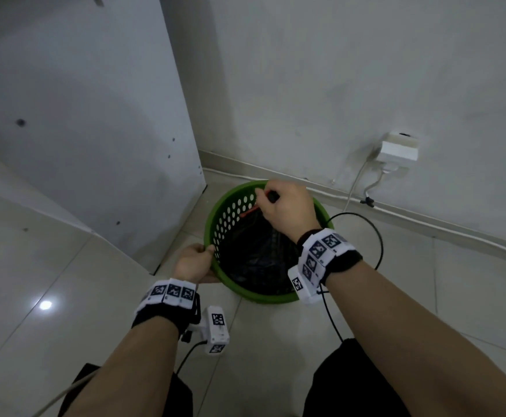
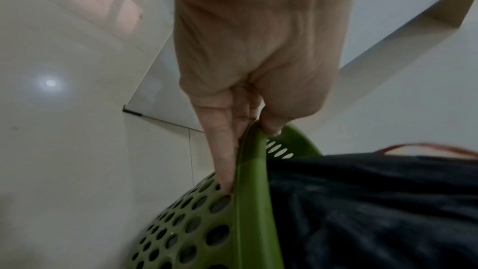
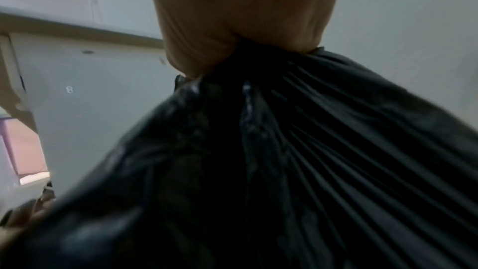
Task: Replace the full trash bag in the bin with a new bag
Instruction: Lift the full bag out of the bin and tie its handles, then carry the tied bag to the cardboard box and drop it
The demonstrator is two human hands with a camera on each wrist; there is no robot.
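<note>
- The round green perforated plastic bin (image 1: 230,212) is standing on the pale tiled floor (image 1: 65,296), near the wall behind it.
- The black plastic trash bag (image 1: 254,254) is sitting inside it.
- The tall white cabinet panel (image 1: 80,115) is standing to its left.

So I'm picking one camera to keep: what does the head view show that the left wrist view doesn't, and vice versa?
Head view only: the right hand gripping the gathered neck of the black trash bag, and the wall power adapter. Left wrist view only: the left hand's fingers lying along the green bin's outer wall, thumb over its rim. Both show bin, bag and red drawstring.
</note>
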